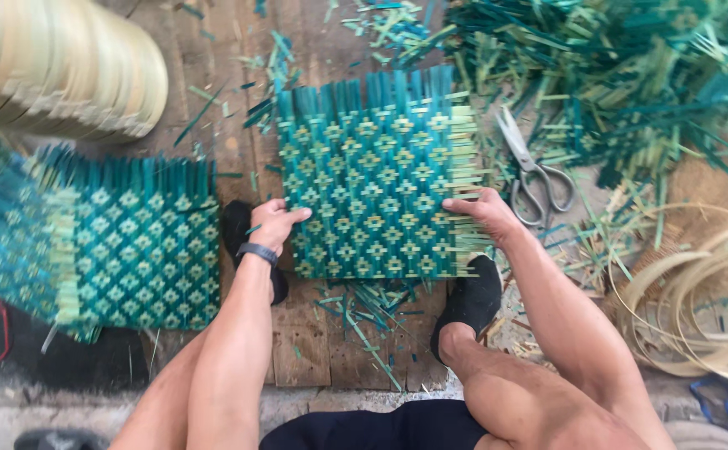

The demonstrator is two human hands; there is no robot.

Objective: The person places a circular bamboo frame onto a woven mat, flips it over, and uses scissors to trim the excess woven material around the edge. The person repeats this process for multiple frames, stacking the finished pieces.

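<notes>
- Presently, left hand (276,223) lies flat, fingers (295,216) extended and loosely spread, pressing the left edge of a teal-and-cream woven mat (376,179); nothing gripped.
- Right hand (487,210) likewise flat, fingers stretched onto the mat's right edge; nothing gripped.
- Mat rests on the plank floor (305,333), between the person's two black shoes.
- Scissors (530,171) lie just right of the mat.
- Second woven mat (130,250) lies to the left.
- Strip offcuts (622,75) piled upper right; coiled hoops (697,308) at right.
</notes>
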